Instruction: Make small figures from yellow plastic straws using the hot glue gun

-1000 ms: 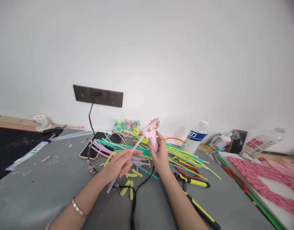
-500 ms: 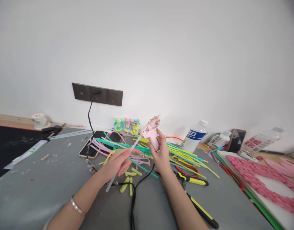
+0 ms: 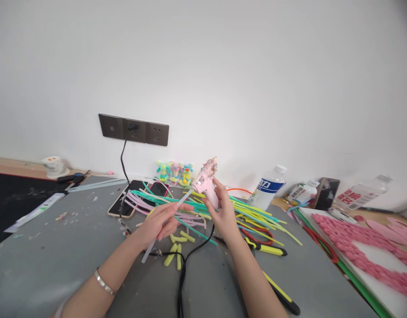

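Observation:
My right hand (image 3: 221,210) is closed round the handle of a pink glue gun (image 3: 206,182), whose nozzle points up and is crusted with residue. A long translucent glue stick (image 3: 184,198) runs from the gun's rear end down to the left. My left hand (image 3: 161,225) is closed on this stick, fingers pinched along its middle. Beneath both hands lie pipe cleaners (image 3: 256,212) in green, yellow and lilac. Several short yellow pieces (image 3: 178,258) lie just below my left hand. The black cord (image 3: 186,265) hangs from the gun across the grey mat.
Yellow-handled pliers (image 3: 269,249) lie beside my right forearm. Three small fuzzy figures (image 3: 175,173) stand against the wall. Two phones (image 3: 137,190) lie behind the left hand. A bottle (image 3: 268,187) leans at back right, near a pink braided piece (image 3: 359,247). A socket panel (image 3: 133,129) holds a plug.
The glue gun and both hands have shifted slightly left, the gun tilting a little more upright. The stick stays in my left hand. The whole view has also drifted slightly.

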`<action>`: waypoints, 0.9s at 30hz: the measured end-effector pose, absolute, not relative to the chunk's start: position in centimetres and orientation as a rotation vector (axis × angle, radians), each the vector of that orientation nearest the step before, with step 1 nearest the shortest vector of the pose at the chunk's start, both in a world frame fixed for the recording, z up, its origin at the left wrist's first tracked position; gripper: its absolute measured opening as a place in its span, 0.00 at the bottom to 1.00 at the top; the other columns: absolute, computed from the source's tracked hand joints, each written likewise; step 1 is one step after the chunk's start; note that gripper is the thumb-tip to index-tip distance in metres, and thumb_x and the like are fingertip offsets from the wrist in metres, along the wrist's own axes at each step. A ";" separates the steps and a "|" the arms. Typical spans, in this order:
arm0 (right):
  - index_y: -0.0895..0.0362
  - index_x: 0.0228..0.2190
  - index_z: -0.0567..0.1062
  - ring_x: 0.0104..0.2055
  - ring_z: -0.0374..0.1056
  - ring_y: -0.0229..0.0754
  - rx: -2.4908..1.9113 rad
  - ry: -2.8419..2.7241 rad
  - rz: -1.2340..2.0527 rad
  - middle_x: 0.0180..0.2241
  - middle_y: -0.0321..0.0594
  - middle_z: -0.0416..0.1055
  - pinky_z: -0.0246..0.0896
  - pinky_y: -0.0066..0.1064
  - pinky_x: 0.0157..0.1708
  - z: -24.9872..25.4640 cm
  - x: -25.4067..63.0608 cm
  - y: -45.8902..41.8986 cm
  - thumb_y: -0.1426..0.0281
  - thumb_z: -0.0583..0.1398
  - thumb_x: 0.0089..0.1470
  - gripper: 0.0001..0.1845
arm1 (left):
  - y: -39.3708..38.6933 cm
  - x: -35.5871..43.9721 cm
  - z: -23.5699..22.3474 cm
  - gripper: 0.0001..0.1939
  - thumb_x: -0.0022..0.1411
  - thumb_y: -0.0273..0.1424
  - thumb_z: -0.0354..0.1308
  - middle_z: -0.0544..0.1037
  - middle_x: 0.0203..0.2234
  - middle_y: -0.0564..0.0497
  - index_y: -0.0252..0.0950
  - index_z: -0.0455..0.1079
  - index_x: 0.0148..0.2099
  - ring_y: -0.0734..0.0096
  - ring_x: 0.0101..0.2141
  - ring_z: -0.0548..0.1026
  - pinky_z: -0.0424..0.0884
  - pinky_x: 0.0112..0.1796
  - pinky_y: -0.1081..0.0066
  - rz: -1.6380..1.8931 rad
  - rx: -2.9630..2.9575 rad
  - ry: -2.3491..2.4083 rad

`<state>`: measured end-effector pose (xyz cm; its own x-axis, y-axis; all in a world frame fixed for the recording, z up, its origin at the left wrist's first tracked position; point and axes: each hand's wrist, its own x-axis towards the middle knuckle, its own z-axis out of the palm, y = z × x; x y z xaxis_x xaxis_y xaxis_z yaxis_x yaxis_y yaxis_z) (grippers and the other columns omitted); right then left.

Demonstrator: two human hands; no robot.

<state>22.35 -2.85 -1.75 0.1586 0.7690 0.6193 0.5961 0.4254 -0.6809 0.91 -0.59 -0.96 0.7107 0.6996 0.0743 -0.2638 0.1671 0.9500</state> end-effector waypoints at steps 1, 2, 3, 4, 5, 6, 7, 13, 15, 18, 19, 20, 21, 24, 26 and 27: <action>0.57 0.63 0.60 0.52 0.68 0.51 -1.261 -1.520 0.199 0.55 0.53 0.69 0.66 0.42 0.49 -1.7 22.3 -2.9 0.65 0.58 0.60 0.32 | -0.6 0.9 -0.9 0.25 0.67 0.44 0.53 0.55 0.05 0.63 0.29 0.73 0.54 0.81 0.11 0.45 0.44 0.18 0.74 0.712 1.224 0.431; 0.57 0.63 0.59 0.51 0.69 0.51 -1.266 -1.513 0.211 0.55 0.53 0.69 0.67 0.41 0.48 -1.7 22.3 -2.9 0.65 0.58 0.60 0.33 | -0.7 1.0 -0.9 0.25 0.67 0.44 0.52 0.55 0.05 0.63 0.29 0.73 0.54 0.81 0.11 0.45 0.44 0.19 0.73 0.705 1.225 0.433; 0.58 0.64 0.58 0.50 0.69 0.50 -1.273 -1.507 0.221 0.55 0.54 0.68 0.67 0.40 0.48 -1.7 22.3 -2.9 0.65 0.58 0.60 0.34 | -0.7 1.0 -0.9 0.25 0.67 0.45 0.52 0.55 0.05 0.63 0.29 0.73 0.54 0.81 0.11 0.45 0.44 0.19 0.73 0.696 1.227 0.434; 0.58 0.64 0.57 0.49 0.70 0.50 -1.281 -1.500 0.226 0.54 0.54 0.68 0.67 0.40 0.47 -1.7 22.3 -2.9 0.65 0.59 0.59 0.34 | -0.8 1.0 -0.9 0.26 0.67 0.45 0.53 0.55 0.05 0.63 0.29 0.73 0.54 0.81 0.11 0.46 0.44 0.19 0.73 0.687 1.230 0.435; 0.59 0.64 0.57 0.49 0.70 0.50 -1.290 -1.496 0.229 0.54 0.55 0.68 0.67 0.39 0.46 -1.7 22.3 -2.9 0.64 0.59 0.59 0.35 | -0.8 1.0 -0.9 0.26 0.67 0.45 0.53 0.55 0.05 0.63 0.29 0.73 0.55 0.80 0.10 0.46 0.44 0.19 0.73 0.679 1.232 0.436; 0.59 0.64 0.57 0.48 0.70 0.50 -1.295 -1.496 0.232 0.54 0.55 0.68 0.68 0.39 0.46 -1.6 22.3 -2.9 0.64 0.59 0.59 0.35 | -0.8 1.0 -0.9 0.26 0.67 0.45 0.53 0.55 0.05 0.63 0.28 0.73 0.55 0.80 0.10 0.46 0.44 0.19 0.73 0.675 1.234 0.437; 0.58 0.64 0.57 0.49 0.70 0.50 -1.294 -1.497 0.241 0.54 0.54 0.68 0.67 0.39 0.46 -1.6 22.3 -2.9 0.64 0.59 0.59 0.35 | -0.8 1.0 -0.9 0.26 0.67 0.45 0.53 0.55 0.05 0.63 0.28 0.73 0.55 0.80 0.10 0.46 0.44 0.18 0.73 0.678 1.237 0.437; 0.57 0.64 0.56 0.47 0.70 0.48 -1.259 -1.519 0.338 0.50 0.51 0.71 0.67 0.38 0.46 -1.6 22.3 -2.9 0.63 0.59 0.60 0.35 | -0.4 0.7 -0.8 0.26 0.68 0.45 0.52 0.55 0.05 0.63 0.28 0.73 0.55 0.80 0.11 0.45 0.44 0.18 0.74 0.722 1.281 0.453; 0.57 0.65 0.55 0.42 0.71 0.47 -1.288 -1.511 0.301 0.46 0.49 0.72 0.68 0.37 0.42 -1.7 22.3 -2.8 0.64 0.59 0.59 0.36 | -0.4 0.6 -0.9 0.27 0.68 0.45 0.51 0.55 0.05 0.63 0.27 0.72 0.56 0.81 0.11 0.45 0.45 0.18 0.74 0.662 1.289 0.434; 0.57 0.66 0.54 0.36 0.69 0.45 -1.292 -1.500 0.228 0.39 0.45 0.73 0.67 0.36 0.38 -1.8 22.4 -2.8 0.65 0.59 0.59 0.38 | -0.4 0.6 -1.1 0.27 0.69 0.44 0.50 0.56 0.06 0.63 0.26 0.72 0.57 0.81 0.11 0.45 0.45 0.18 0.75 0.573 1.299 0.416; 0.56 0.67 0.52 0.35 0.69 0.45 -1.274 -1.500 0.232 0.38 0.44 0.73 0.67 0.35 0.36 -1.8 22.4 -2.7 0.65 0.59 0.59 0.38 | -0.4 0.6 -1.1 0.27 0.70 0.44 0.49 0.56 0.06 0.63 0.27 0.72 0.57 0.81 0.11 0.45 0.46 0.18 0.75 0.552 1.306 0.415; 0.56 0.67 0.51 0.34 0.68 0.45 -1.252 -1.503 0.253 0.37 0.44 0.73 0.66 0.35 0.35 -1.9 22.4 -2.7 0.65 0.59 0.60 0.39 | -0.5 0.6 -1.0 0.26 0.70 0.43 0.48 0.56 0.06 0.63 0.27 0.72 0.57 0.81 0.11 0.46 0.47 0.18 0.75 0.541 1.316 0.419; 0.56 0.68 0.49 0.33 0.68 0.44 -1.228 -1.506 0.284 0.37 0.43 0.73 0.66 0.35 0.35 -1.9 22.3 -2.7 0.65 0.59 0.61 0.40 | -0.5 0.5 -1.0 0.26 0.71 0.43 0.48 0.56 0.06 0.62 0.27 0.72 0.57 0.81 0.11 0.47 0.48 0.19 0.76 0.542 1.330 0.430; 0.57 0.69 0.44 0.35 0.70 0.45 -1.195 -1.522 0.356 0.39 0.45 0.74 0.67 0.36 0.37 -2.2 22.2 -2.7 0.63 0.57 0.63 0.41 | -0.5 0.4 -0.4 0.26 0.71 0.42 0.49 0.62 0.08 0.60 0.29 0.70 0.59 0.81 0.12 0.52 0.52 0.19 0.77 0.591 1.368 0.493; 0.56 0.69 0.43 0.37 0.71 0.46 -1.225 -1.546 0.340 0.41 0.47 0.74 0.66 0.37 0.39 -2.4 22.1 -2.7 0.62 0.57 0.63 0.41 | -0.6 0.3 0.0 0.26 0.70 0.41 0.50 0.67 0.09 0.59 0.30 0.66 0.63 0.80 0.11 0.53 0.51 0.16 0.78 0.617 1.351 0.514; 0.56 0.69 0.43 0.36 0.71 0.46 -1.249 -1.559 0.321 0.41 0.47 0.74 0.66 0.36 0.38 -2.5 22.1 -2.7 0.62 0.56 0.64 0.41 | -0.6 0.3 0.1 0.27 0.70 0.41 0.51 0.69 0.09 0.58 0.31 0.63 0.65 0.80 0.10 0.53 0.50 0.15 0.78 0.620 1.329 0.512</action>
<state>22.14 -2.67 -2.45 0.1102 0.8264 0.5522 0.5413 0.4161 -0.7307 0.29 -0.58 0.14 0.7365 0.6765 0.0060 -0.1217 0.1238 0.9848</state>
